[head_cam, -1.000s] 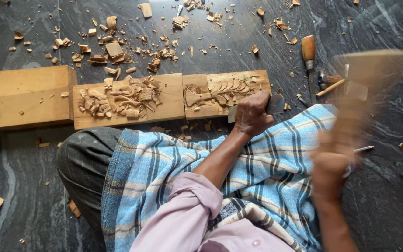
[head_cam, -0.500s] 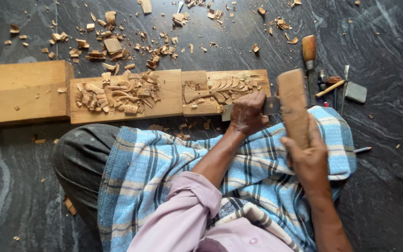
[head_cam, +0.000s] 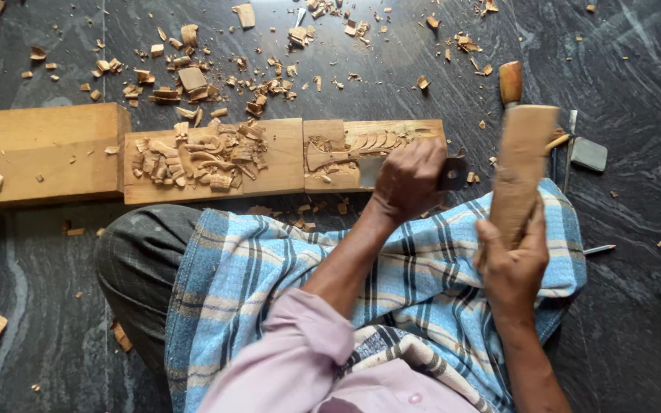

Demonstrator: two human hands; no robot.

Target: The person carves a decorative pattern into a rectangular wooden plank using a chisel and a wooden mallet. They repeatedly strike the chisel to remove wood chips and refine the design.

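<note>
The chisel (head_cam: 445, 173) lies gripped in the left hand (head_cam: 407, 182), its steel blade poking out to the left of the fist, against the carved end of the wooden plank (head_cam: 284, 157), and its dark handle end showing at the right of the fist. It looks stiff, narrow and fairly light, with a keen edge, so the safe place to take it is around the shank and handle, as the left hand does, fingers wrapped shut about it and well back from the edge.

The wooden mallet (head_cam: 520, 164) stands raised just right of the chisel, blurred, its lower end clamped in the closed right hand (head_cam: 510, 264). It looks solid and top-heavy, a block of hard wood, best held low on the grip so the heavy end can swing.

The plank rests on the dark stone floor (head_cam: 636, 306), long and heavy-looking, rigid; its relief carving (head_cam: 357, 144) has thin raised ridges that seem liable to chip. Loose wood chips (head_cam: 193, 157) lie heaped on the plank and scattered over the floor beyond it. A blue checked cloth (head_cam: 269, 268) covers the person's lap. A few more tools (head_cam: 575, 149) lie on the floor just right of the mallet.
</note>
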